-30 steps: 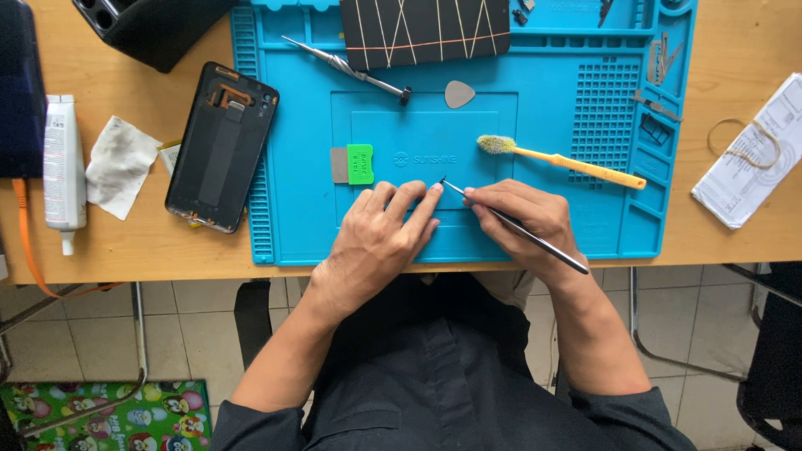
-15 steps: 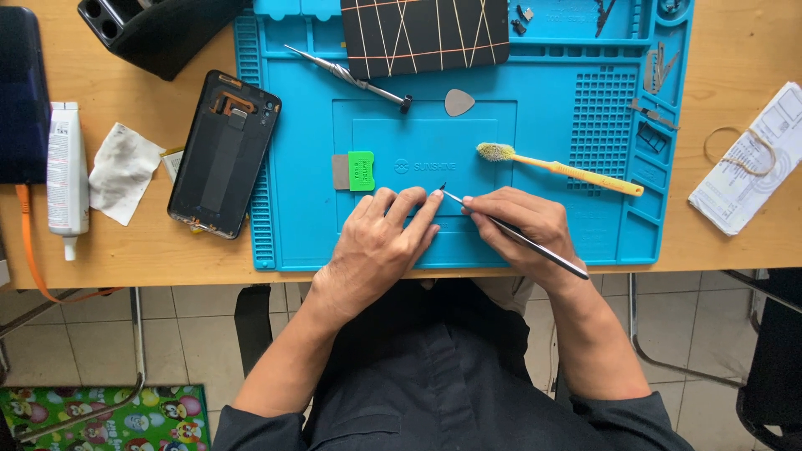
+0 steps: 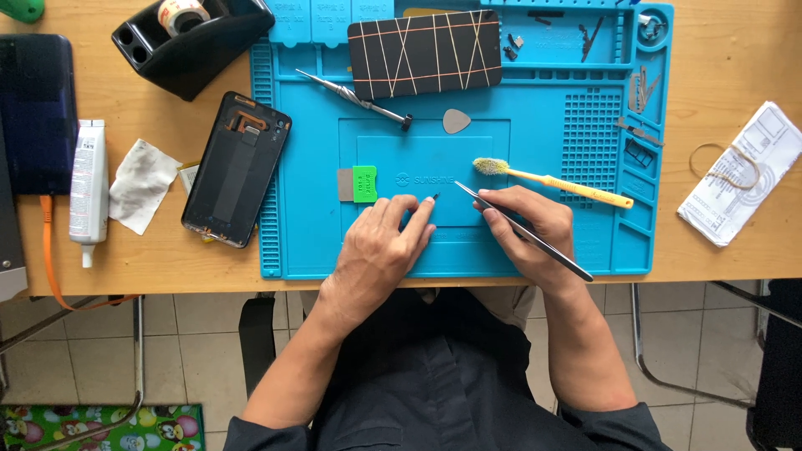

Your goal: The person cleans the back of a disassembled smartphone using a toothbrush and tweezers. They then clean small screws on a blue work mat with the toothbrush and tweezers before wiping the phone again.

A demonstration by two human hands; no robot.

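My left hand [image 3: 380,242] rests flat on the blue work mat [image 3: 543,242], its fingertips pinching a tiny dark part [image 3: 436,197]. My right hand [image 3: 528,225] grips thin metal tweezers [image 3: 522,231] like a pen; their tip points up-left and hangs a little to the right of the tiny part, apart from it. A green-handled scraper [image 3: 357,184] lies just left of my left fingers. A yellow toothbrush [image 3: 551,183] lies just above my right hand.
On the mat's far side lie a black patterned phone [image 3: 424,53], a metal screwdriver [image 3: 355,99] and a grey pick [image 3: 456,121]. An opened phone back [image 3: 237,169], a white cloth [image 3: 144,185], a glue tube [image 3: 88,190] and a tape dispenser [image 3: 192,42] sit left. Folded paper [image 3: 742,171] lies right.
The tweezers' tip has drawn away to the right from the tiny part at my left fingertips. The view has shifted so the desk sits lower in the frame.
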